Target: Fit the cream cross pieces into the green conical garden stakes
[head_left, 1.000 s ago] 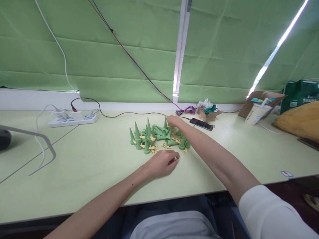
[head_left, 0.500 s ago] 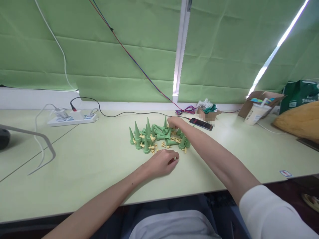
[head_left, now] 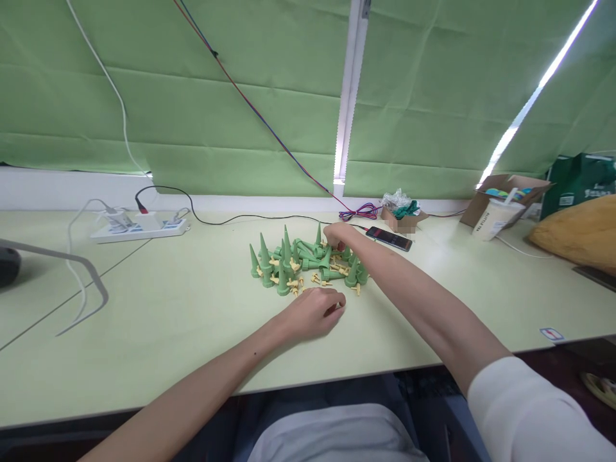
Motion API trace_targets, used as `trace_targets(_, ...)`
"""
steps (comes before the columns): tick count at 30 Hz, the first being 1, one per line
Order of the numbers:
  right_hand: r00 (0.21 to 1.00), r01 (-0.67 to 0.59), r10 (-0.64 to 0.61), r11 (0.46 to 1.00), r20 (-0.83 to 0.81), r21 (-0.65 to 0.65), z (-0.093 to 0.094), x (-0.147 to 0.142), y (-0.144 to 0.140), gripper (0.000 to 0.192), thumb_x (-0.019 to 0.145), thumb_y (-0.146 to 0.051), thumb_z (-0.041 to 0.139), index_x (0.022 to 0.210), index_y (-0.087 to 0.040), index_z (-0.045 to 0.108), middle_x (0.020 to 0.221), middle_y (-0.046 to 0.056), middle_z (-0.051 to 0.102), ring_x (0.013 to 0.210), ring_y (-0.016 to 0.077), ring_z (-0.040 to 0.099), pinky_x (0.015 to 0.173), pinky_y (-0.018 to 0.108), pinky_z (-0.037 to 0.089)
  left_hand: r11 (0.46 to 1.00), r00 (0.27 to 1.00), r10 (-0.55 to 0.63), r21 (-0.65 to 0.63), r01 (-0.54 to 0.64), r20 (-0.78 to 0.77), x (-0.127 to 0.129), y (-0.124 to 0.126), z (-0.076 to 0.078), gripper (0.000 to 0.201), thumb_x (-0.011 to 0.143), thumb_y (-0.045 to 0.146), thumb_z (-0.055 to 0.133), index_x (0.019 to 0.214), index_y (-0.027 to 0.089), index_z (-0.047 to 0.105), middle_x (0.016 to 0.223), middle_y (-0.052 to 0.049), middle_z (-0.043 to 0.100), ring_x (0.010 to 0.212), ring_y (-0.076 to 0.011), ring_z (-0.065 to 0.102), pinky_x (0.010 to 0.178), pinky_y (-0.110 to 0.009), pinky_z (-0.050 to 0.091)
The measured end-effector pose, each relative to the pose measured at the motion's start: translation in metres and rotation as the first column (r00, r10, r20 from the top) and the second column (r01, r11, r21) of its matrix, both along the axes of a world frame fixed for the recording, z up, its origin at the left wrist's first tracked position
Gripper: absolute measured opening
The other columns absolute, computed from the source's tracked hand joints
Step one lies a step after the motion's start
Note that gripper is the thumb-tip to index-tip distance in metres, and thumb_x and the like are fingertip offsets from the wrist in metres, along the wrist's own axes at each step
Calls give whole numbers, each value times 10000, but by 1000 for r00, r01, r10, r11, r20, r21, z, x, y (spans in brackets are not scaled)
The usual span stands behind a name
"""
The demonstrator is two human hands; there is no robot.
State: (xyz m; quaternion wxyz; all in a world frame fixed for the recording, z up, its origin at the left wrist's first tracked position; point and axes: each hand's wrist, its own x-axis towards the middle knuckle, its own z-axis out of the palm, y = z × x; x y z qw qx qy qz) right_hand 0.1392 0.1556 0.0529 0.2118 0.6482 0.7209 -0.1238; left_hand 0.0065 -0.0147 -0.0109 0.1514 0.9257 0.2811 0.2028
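Green plastic cone-shaped spikes (head_left: 266, 266) cluster on the table, some upright and others lying on their sides. Small yellow valve-like pieces (head_left: 316, 278) are scattered among them and along the near edge. My left hand (head_left: 315, 312) rests on the table in front of the cluster, its fingers curled together; whatever is in them is hidden. At the back right of the pile, my right hand (head_left: 337, 235) reaches down with bent fingers, beside an upright green spike (head_left: 318, 234). Its fingertips are mostly hidden, so what they grip does not show.
A phone (head_left: 389, 239) on a cable lies right of the pile. Behind it stands a small carton (head_left: 404, 221) with plastic wrap. Farther right are a drink cup (head_left: 495, 219), a cardboard box (head_left: 474, 208) and a yellow bundle (head_left: 577, 234). A power strip (head_left: 139, 231) lies at left.
Both hands stay nearly in place. My right hand has shifted very slightly, still over the back right of the pile. The spikes look unchanged.
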Motion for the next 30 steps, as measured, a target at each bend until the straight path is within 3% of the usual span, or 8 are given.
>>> trace_targets(15, 1000, 16, -15, 999, 21, -42, 2, -4, 0, 152, 690, -14, 708, 836, -57, 717, 804, 110, 736, 863, 207, 696, 802, 316, 514, 1000, 1000, 6, 11, -6, -16, 0, 0, 0, 229, 902, 194, 418, 763, 185, 599, 716, -28, 603, 633, -142, 522, 584, -258, 363)
trace_targets(21, 1000, 22, -22, 998, 2, -52, 5, -2, -1, 174, 653, -89, 781, 811, -65, 713, 745, 72, 721, 860, 189, 690, 770, 270, 511, 1000, 1000, 2, 11, -2, -28, -1, 1, 0, 220, 904, 190, 416, 773, 188, 592, 729, -23, 607, 637, -139, 521, 589, -249, 358)
trace_targets(25, 1000, 1, -3, 999, -30, -53, 11, 2, -4, 152, 717, -111, 738, 857, -60, 709, 700, 53, 715, 801, 170, 690, 746, 253, 517, 1000, 999, 0, 13, 0, -34, -1, 1, 0, 219, 907, 190, 413, 775, 188, 588, 725, -21, 606, 644, -140, 523, 601, -249, 363)
trace_targets(30, 993, -37, 33, 999, -110, -27, 18, 9, -6, 66, 760, -113, 687, 754, -52, 711, 651, 91, 710, 693, 196, 697, 704, 281, 538, 1000, 999, 2, 9, -1, -33, -1, 2, -2, 216, 907, 192, 420, 784, 186, 598, 724, -20, 606, 635, -137, 518, 597, -250, 363)
